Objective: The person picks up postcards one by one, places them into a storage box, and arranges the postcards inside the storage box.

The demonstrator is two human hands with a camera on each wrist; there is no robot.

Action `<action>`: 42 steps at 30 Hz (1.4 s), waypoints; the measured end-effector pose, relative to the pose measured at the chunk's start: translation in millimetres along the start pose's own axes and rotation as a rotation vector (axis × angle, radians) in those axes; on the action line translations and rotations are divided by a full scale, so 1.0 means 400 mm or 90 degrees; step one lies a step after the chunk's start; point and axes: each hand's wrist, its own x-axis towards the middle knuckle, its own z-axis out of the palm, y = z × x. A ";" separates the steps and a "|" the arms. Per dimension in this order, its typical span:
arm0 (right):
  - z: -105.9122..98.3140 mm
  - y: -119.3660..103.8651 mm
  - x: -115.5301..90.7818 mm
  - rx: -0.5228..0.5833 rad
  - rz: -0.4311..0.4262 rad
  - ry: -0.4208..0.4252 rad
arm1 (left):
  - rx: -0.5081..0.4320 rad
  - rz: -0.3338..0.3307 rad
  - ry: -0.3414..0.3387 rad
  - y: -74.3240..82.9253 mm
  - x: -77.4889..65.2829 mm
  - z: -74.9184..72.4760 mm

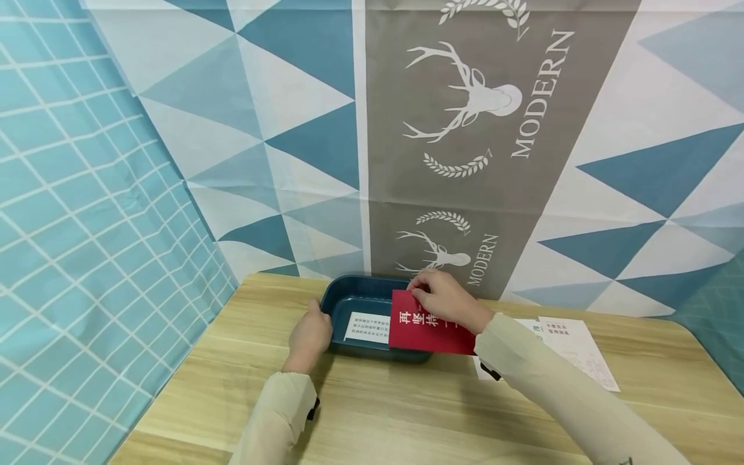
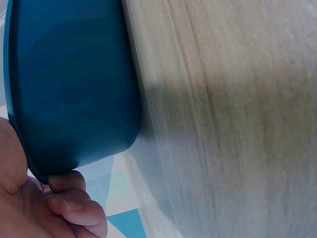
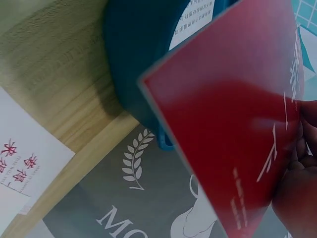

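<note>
Characters [image 1: 418, 318] "再坚持" are seen on a red card [image 1: 427, 338] pinched by the right hand [image 1: 446, 299], partly over a blue tray [image 1: 369, 286] gripped at left by the left hand [image 1: 310, 336]; the backdrop [image 1: 447, 187] is marked "MODERN".

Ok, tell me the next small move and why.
Probably ease the red card left over the blue tray: in the head view it juts past the tray's right end, pinched by the right grip; the left grip holds the tray; a white card lies inside.
</note>
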 end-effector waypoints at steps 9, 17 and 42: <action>0.019 -0.016 0.038 0.002 0.005 -0.003 | 0.010 -0.002 -0.002 -0.003 0.002 0.000; 0.032 -0.035 0.055 0.003 -0.014 0.001 | 0.003 0.003 0.002 -0.002 0.005 0.008; 0.111 -0.053 0.111 0.048 0.002 0.009 | -0.008 -0.001 0.033 -0.006 0.004 0.009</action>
